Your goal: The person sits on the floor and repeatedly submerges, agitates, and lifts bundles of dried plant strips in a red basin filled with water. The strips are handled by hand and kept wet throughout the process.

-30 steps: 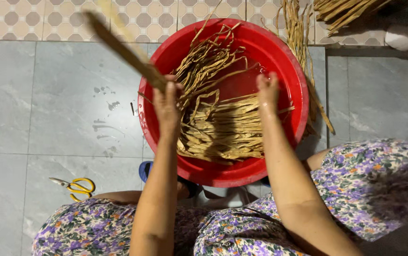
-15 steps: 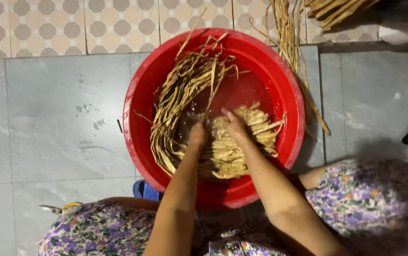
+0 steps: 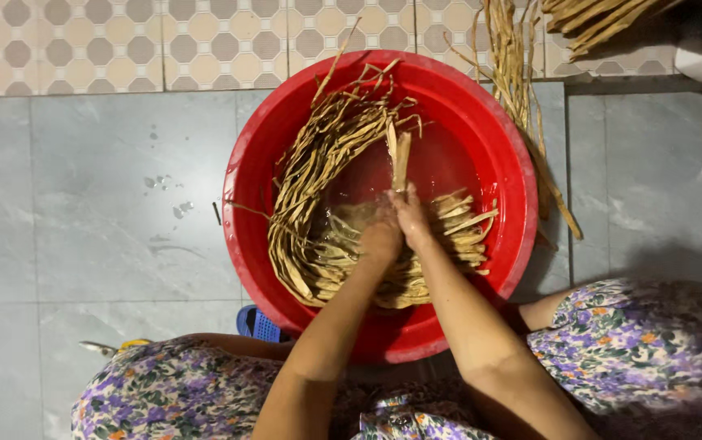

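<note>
Inside the red basin (image 3: 241,212), both the left hand (image 3: 379,236) and the right hand (image 3: 410,218) clench, pressed together, one upright dried strip (image 3: 401,159) whose long axis points away from them, seemingly above the soaking strips (image 3: 318,244).

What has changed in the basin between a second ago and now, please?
Both hands came down from above the red basin and met in the middle: the left hand and right hand now press together on a short bundle of strips, which stands upright. The soaking strips and the loose strips outside stayed put.
</note>
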